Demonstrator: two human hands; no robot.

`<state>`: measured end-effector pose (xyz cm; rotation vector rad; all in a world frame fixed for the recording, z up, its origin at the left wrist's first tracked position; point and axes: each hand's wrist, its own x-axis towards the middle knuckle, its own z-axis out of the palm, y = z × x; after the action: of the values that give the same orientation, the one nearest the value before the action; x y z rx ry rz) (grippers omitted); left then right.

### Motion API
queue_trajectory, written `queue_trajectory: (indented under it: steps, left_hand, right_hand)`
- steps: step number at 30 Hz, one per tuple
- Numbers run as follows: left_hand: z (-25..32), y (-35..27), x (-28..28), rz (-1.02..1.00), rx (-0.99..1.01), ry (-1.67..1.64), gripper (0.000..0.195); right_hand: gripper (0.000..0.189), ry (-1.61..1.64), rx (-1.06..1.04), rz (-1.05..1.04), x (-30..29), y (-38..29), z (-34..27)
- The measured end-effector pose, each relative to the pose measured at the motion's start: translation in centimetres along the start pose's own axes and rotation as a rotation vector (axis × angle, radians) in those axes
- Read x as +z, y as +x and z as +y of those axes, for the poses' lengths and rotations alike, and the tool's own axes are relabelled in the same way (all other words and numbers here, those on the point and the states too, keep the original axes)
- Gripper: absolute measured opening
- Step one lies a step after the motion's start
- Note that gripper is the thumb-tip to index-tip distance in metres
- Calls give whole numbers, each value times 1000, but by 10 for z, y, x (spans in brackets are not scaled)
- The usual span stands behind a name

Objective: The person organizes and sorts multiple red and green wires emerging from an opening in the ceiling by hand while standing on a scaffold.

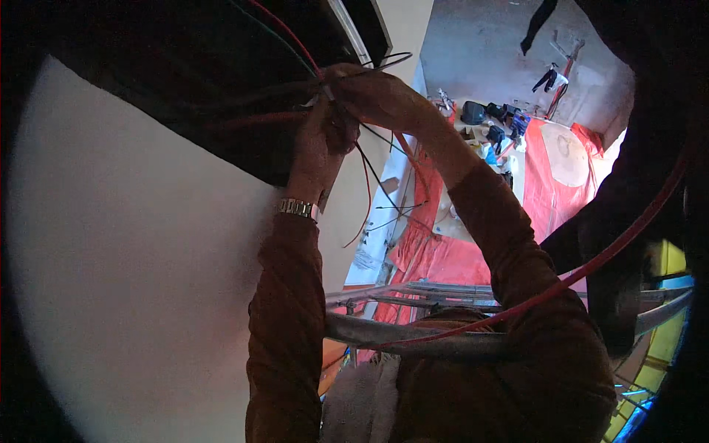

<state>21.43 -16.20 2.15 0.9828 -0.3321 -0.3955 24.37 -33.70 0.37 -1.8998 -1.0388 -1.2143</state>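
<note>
Both hands are raised together at a bundle of thin electrical wires below a dark opening. My left hand [334, 126], with a metal-band watch [299, 208] at its wrist, is closed around the bundle. Just above and touching it, my right hand [382, 98] pinches the wires. A red wire [285, 30] and a green wire [272, 34] run down from the dark area into the fingers. Below the left fist hang a black wire end [378, 178] and a thin red one [369, 202]. The exact grip point is in shadow.
A pale wall [138, 266] fills the left side. Scaffold rails [415, 335] cross in front of my body. A thick red cable or hose [604, 257] curves past my right arm. Far below, red sheeting [448, 257] and scattered bags and tools [498, 133] cover the floor.
</note>
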Motion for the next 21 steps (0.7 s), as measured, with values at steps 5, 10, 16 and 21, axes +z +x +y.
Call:
queue_trajectory:
  steps: [5, 10, 16, 21]
  left_hand:
    - [3, -1, -8, -135, -74, 22, 35]
    - [7, -2, -15, -185, -119, 62, 37]
    - [3, -3, 4, -130, 24, 213, 35]
    - [1, -5, -3, -53, 134, 619, 37]
  right_hand:
    - [19, 1543, 759, -47, 12, -2, -2]
    - [18, 1021, 694, -79, 2, -4, 0]
    - [16, 517, 437, -106, -23, 7, 13]
    - [13, 246, 458, -90, -15, 13, -10]
